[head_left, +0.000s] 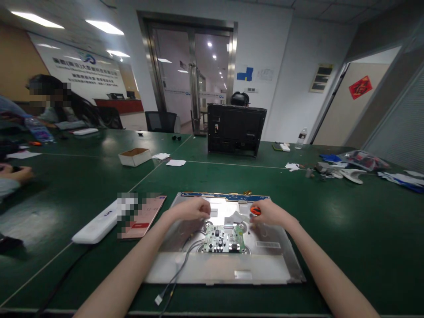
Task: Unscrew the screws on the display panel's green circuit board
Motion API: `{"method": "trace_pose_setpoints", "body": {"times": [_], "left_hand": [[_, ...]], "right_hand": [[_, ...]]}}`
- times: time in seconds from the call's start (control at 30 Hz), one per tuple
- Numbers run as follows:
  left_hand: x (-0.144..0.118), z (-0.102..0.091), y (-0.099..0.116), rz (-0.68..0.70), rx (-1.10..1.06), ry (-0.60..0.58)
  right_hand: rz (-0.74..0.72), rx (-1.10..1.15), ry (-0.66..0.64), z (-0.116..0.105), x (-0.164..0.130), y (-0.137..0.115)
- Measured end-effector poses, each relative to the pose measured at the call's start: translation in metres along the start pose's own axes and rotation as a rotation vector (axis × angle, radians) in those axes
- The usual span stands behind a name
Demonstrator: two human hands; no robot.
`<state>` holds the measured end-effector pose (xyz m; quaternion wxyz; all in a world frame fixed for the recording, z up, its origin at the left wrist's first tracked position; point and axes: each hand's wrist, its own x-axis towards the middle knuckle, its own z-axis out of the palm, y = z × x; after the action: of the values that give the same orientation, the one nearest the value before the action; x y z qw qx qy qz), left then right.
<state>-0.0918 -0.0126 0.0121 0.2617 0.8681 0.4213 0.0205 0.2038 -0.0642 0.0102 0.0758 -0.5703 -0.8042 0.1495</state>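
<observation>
A bare LCD panel [271,265] lies back side up on the table in front of me. Fixed near its middle is a green circuit board [225,240], with grey cables [185,260] running off it to a white plug [158,300]. A blue circuit strip [198,194] lines the panel's far edge. My left hand [195,208] is over the panel's upper left with fingers curled; what they hold, if anything, is hidden. At the upper right, my right hand [266,213] grips a small orange-and-black tool [255,210], its working end hidden.
Left of the panel lie a white power bank [96,225] and a phone [145,218]. Farther off stand a white box [134,157] and a black monitor housing [236,130]. Scraps and plastic bags [362,160] cover the far right. Another person's hand [16,174] is at far left.
</observation>
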Motion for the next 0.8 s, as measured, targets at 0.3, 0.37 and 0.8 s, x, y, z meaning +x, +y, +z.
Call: {"method": "trace_pose_setpoints", "body": {"times": [0.3,0.37,0.8], "left_hand": [[-0.009,0.008,-0.008,0.023,-0.140,-0.040],[-0.010,0.007,-0.008,0.015,-0.151,-0.036],[-0.025,-0.006,-0.011,-0.050,-0.266,-0.105]], "right_hand": [[-0.064,0.040,0.050,0.029,0.001,0.004],[-0.074,0.039,0.043,0.032,0.000,0.002],[-0.160,0.149,-0.159,0.020,-0.008,0.000]]}}
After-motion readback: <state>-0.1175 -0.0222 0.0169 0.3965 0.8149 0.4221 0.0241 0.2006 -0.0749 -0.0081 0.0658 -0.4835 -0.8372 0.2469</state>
